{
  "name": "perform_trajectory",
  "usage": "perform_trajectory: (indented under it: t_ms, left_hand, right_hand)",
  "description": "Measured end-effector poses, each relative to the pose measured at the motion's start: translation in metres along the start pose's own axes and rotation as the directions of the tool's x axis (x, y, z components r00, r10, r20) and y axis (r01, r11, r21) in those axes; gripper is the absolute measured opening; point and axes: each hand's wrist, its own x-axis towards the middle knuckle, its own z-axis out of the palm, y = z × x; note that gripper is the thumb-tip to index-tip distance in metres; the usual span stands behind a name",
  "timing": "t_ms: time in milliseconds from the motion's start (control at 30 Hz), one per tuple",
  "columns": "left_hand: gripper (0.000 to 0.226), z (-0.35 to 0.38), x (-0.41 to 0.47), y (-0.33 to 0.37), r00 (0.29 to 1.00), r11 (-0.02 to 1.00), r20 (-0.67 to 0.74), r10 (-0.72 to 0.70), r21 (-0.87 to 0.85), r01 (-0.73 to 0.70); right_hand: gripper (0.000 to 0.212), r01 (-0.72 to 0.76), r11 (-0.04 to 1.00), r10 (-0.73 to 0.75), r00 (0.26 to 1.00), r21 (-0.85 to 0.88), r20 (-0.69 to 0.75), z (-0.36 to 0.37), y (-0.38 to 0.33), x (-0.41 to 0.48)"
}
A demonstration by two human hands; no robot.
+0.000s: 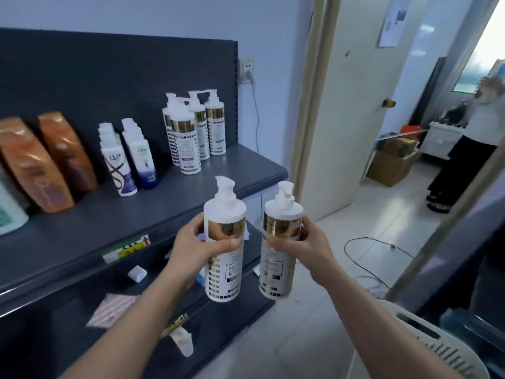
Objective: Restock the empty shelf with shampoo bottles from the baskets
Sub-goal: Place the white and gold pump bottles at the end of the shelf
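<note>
The left hand (196, 242) is wrapped round the gold band of one white pump bottle (224, 269). The right hand (310, 243) grips a matching second pump bottle (276, 269) the same way, fingers curled round its upper part. Both bottles are held upright and close together in the air, short of the front edge of the shelf (213, 184), so neither is placed yet. Beyond the left hand and a little above it, a cluster of standing pump bottles (188, 132) of the same kind already sits at the back of the shelf. Further off to that hand's left come two small white bottles (128, 157) and two orange bottles (52, 160). So the restocking looks partly done. A bare strip of shelf lies between the hands and the standing cluster, where these two would likely go. Behind and below the right hand, only the rim of a white basket (426, 335) shows at the frame's corner. Its inside is out of view, so how many bottles are left to shelve cannot be told.
</note>
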Motion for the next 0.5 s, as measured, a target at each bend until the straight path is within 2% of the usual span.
perform_trajectory:
  t_ms: [200,367,500]
  left_hand:
    - [0.052,-0.038,0.053,0.028,0.996,0.997,-0.053,0.07,-0.021,-0.072]
    - [0.053,-0.051,0.107,0.049,0.988,0.993,-0.096,0.12,-0.001,-0.121]
    - [0.042,-0.052,0.153,0.062,0.974,0.988,-0.164,0.154,0.009,-0.155]
  right_hand:
    - [0.051,0.073,0.997,-0.073,0.996,0.005,0.042,0.036,-0.037,0.066]
    - [0.049,0.159,0.987,-0.157,0.983,-0.011,0.099,0.051,-0.062,0.132]
    - [0.044,0.216,0.976,-0.213,0.97,-0.012,0.118,0.058,-0.083,0.183]
